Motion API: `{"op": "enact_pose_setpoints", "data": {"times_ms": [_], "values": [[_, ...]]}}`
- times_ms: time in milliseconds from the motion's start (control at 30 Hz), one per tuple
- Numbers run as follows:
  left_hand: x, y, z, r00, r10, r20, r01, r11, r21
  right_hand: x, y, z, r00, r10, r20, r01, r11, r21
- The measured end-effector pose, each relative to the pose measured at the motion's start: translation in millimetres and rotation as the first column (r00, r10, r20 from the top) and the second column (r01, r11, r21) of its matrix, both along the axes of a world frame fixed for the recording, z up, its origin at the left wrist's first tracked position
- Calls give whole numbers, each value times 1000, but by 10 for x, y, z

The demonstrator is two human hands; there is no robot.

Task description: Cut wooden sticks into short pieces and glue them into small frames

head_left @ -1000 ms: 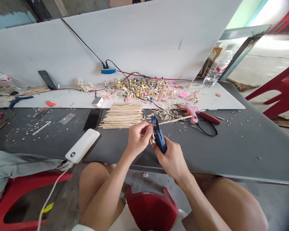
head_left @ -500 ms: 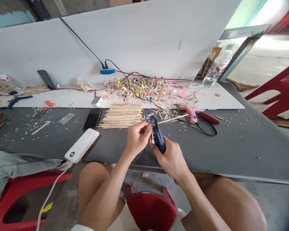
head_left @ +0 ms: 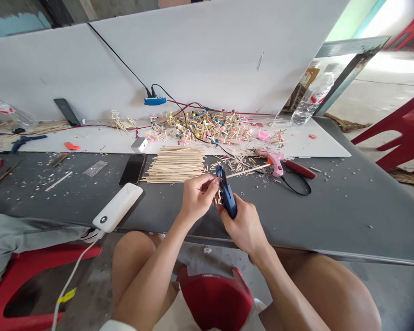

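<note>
My right hand [head_left: 243, 223] is wrapped round the handles of a dark blue cutting tool [head_left: 228, 197], whose head points up and away from me. My left hand [head_left: 200, 195] pinches a thin wooden stick [head_left: 250, 170] at the tool's head; the stick reaches out to the right past the tool. Short stick pieces [head_left: 218, 200] show between my hands. Just beyond my left hand lies a row of long wooden sticks [head_left: 175, 164]. Cut bits [head_left: 232, 163] are scattered behind the tool.
A pink glue gun [head_left: 277, 163] and a red-handled tool [head_left: 300, 169] lie at the right. Behind is a heap of small stick models [head_left: 207, 126]. A black phone [head_left: 132, 169] and white power bank [head_left: 117, 208] are at the left, near a person's leg [head_left: 34, 234].
</note>
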State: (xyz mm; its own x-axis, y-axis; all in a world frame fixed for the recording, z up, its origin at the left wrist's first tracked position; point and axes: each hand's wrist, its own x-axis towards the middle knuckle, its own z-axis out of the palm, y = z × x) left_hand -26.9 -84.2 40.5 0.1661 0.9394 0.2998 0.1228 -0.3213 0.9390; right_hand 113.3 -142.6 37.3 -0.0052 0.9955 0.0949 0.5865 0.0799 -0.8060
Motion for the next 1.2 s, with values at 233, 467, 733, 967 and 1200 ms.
{"op": "enact_pose_setpoints", "data": {"times_ms": [233, 467, 733, 967, 1200], "values": [[7, 19, -2, 999, -20, 25, 21, 999, -42, -11, 23, -33, 1000, -21, 13, 21, 999, -28], [18, 64, -61, 1000, -15, 23, 18, 995, -100, -20, 55, -55, 999, -28, 43, 31, 996, -84], [23, 113, -126, 996, 18, -89, -34, 982, -183, -24, 108, -172, 1000, -12, -8, 10, 975, -220], [4, 112, -142, 976, 15, -217, -56, 981, -186, -22, 110, -213, 1000, -5, -12, 2, 975, -224], [10, 70, -77, 959, 49, -280, -74, 994, -82, -30, 96, -138, 998, -21, 51, 31, 976, -214]]}}
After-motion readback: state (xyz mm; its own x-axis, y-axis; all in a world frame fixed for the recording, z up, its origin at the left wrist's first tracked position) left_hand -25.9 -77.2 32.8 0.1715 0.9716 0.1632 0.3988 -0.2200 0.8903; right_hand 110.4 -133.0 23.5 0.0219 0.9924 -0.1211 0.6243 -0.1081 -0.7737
